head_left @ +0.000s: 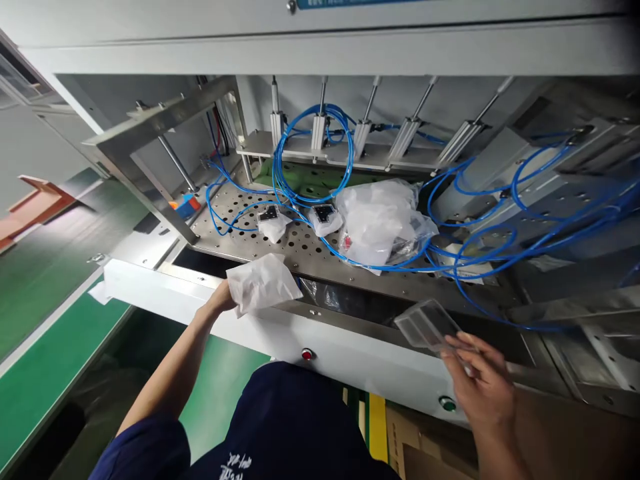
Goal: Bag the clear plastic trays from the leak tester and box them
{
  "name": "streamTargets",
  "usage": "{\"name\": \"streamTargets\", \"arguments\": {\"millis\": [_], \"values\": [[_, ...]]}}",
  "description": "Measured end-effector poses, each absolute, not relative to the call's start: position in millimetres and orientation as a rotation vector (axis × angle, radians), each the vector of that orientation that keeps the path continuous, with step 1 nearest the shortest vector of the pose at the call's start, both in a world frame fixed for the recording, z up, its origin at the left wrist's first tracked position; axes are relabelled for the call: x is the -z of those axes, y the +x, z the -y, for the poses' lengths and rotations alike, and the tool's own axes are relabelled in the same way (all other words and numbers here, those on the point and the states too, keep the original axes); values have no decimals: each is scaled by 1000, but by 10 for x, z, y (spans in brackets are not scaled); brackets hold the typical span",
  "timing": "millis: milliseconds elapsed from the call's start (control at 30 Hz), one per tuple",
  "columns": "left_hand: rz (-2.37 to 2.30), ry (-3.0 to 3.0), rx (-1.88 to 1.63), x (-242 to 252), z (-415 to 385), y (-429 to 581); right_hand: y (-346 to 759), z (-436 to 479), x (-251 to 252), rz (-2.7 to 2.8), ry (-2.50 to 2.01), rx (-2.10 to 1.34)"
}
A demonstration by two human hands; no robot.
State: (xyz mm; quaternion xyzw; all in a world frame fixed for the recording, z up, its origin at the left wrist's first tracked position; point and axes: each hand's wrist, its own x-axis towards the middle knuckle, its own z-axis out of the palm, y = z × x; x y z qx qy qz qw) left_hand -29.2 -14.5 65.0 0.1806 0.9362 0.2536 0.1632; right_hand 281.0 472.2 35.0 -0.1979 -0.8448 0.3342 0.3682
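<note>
My left hand (223, 298) reaches up from the lower left and grips a crumpled white plastic bag (261, 283) above the machine's white front rail (280, 330). My right hand (477, 383) at the lower right pinches a clear plastic tray (427, 324) between thumb and fingers, holding it tilted over the dark gap behind the rail. Two small bagged parts with black tops (273, 222) (325, 218) lie on the perforated steel plate (310, 250) beyond.
A heap of white plastic bags (380, 220) sits mid-plate among loops of blue air tubing (305, 160). A row of pneumatic cylinders (365, 127) hangs behind. A red button (307, 354) and green button (447, 403) are on the rail. A green conveyor belt (45, 360) runs left.
</note>
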Motion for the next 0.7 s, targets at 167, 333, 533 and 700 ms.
{"name": "streamTargets", "arguments": {"millis": [167,333,533,700], "values": [[-2543,822,-761,-1254,90,-439,2170,-4022,-694,2227,-154,-1014],[-2292,1053,-897,-1771,-208,-484,1910,-3542,-1061,2219,35,-1030],[-2181,1274,-852,-1997,-658,-450,1988,-3317,-1407,2082,-198,-872],[-2127,1391,-847,-1921,-1110,-366,2153,-2849,-1889,2033,-121,-660]]}}
